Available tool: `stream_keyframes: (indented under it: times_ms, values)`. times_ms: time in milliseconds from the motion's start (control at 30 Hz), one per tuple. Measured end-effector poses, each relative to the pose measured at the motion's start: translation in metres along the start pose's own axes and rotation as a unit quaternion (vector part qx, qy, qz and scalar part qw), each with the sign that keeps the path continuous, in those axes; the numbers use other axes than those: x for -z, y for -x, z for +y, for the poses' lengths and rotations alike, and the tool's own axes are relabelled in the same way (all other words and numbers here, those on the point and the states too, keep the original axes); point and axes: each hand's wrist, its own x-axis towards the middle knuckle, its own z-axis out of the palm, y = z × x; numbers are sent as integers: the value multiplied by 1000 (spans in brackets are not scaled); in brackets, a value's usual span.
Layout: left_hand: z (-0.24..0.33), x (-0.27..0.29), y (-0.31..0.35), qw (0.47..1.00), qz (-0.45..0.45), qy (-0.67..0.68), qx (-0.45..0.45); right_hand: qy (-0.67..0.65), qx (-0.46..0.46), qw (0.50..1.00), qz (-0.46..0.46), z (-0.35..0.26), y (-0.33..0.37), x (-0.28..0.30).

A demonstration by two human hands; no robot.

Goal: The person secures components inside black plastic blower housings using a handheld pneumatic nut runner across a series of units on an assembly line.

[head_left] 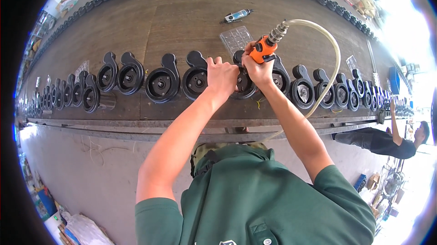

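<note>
An orange air-powered hand tool [261, 50] with a metal fitting at its top is gripped in my right hand [258, 71]. It is held over a black round housing [246, 86] with a raised lobe, one in a row along the bench. My left hand [222, 79] is closed against the left side of this housing, its fingers bent and partly hidden. Whatever may be between them does not show. Both hands cover much of the housing, and the tool's working end is hard to make out. A similar housing [195, 81] stands just left of my left hand.
A pale hose [337, 58] loops from the tool down past the bench edge [182, 123]. Beyond my hands lie a clear plastic tray [236, 39] and a blue-silver air tool [237, 15]. More housings line the far edge. Another person [387, 142] works at the right.
</note>
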Motion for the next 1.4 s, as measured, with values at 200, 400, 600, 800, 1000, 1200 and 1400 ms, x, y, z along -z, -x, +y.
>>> stream_keyframes:
  times_ms: [200,400,600,800,1000,1200,1400]
  values:
    - [2,-3,3,1000,21,17,4,-35,0,998,56,-10,11,0]
    - [2,-3,3,1000,20,15,4,-75,-19,996,42,-14,17,6]
    - [2,-4,4,1000,23,17,8,-101,-62,992,45,-16,37,7]
    - [1,-5,3,1000,14,18,14,-140,-57,986,67,-12,37,6]
    - [-1,-6,1,1000,10,25,11,-102,-70,990,64,-19,38,7]
    - [-1,-4,1,999,4,39,17,-85,-61,993,49,-17,37,9]
    - [-4,-2,-3,998,-22,57,23,-85,-63,992,62,-17,37,9]
